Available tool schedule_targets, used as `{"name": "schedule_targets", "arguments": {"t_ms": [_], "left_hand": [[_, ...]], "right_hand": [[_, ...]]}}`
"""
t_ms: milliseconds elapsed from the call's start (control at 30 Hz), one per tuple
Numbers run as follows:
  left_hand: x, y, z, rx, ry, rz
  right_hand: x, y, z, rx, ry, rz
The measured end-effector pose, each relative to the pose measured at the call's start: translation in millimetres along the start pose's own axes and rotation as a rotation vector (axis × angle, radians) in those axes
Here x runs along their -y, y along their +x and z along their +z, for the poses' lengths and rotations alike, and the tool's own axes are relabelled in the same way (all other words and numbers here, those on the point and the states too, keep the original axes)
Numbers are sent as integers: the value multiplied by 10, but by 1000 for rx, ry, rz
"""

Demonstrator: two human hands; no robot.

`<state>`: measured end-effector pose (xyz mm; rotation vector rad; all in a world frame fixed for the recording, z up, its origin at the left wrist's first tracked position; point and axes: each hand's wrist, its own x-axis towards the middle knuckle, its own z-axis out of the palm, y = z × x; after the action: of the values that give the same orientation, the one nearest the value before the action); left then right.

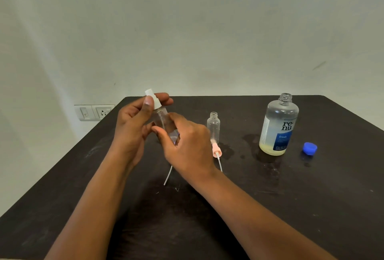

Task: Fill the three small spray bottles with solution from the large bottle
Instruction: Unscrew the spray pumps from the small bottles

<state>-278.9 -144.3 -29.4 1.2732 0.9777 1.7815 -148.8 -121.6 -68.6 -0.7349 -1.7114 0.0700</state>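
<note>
both hands, left hand [133,122] and right hand [185,145], grip a small spray bottle [164,122].

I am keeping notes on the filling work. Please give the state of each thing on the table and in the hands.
Large bottle: upright, uncapped, little yellowish solution at bottom.
Blue cap: off, lying on table.
Standing small bottle: upright, open, looks empty.
Pink sprayer: removed, lying on table.
Held small bottle: tilted, white sprayer on it.
Left hand: holds sprayer.
Right hand: holds bottle body.
</note>
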Motion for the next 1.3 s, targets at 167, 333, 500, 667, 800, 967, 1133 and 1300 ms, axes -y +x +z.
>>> {"name": "schedule_targets", "arguments": {"t_ms": [167,333,500,667,800,967,1133,1300], "left_hand": [[-28,-18,9,-67,5,9],[-8,-8,11,-165,50,55],[57,27,26,-178,58,101],[46,17,-14,4,33,62],[32,2,10,-102,70,91],[28,13,23,-158,27,70],[27,16,-16,-48,6,75],[34,36,-38,-125,-19,118]], "right_hand": [[6,-23,-1,40,-58,-65],[8,-47,11,57,-54,-96],[8,-25,10,35,-15,-59],[1,1,-10,7,12,8],[-4,-14,-5,32,-32,-35],[-21,-7,19,15,-55,-45],[-20,1,-1,14,-19,9],[-16,-5,14,20,-31,-3]]}}
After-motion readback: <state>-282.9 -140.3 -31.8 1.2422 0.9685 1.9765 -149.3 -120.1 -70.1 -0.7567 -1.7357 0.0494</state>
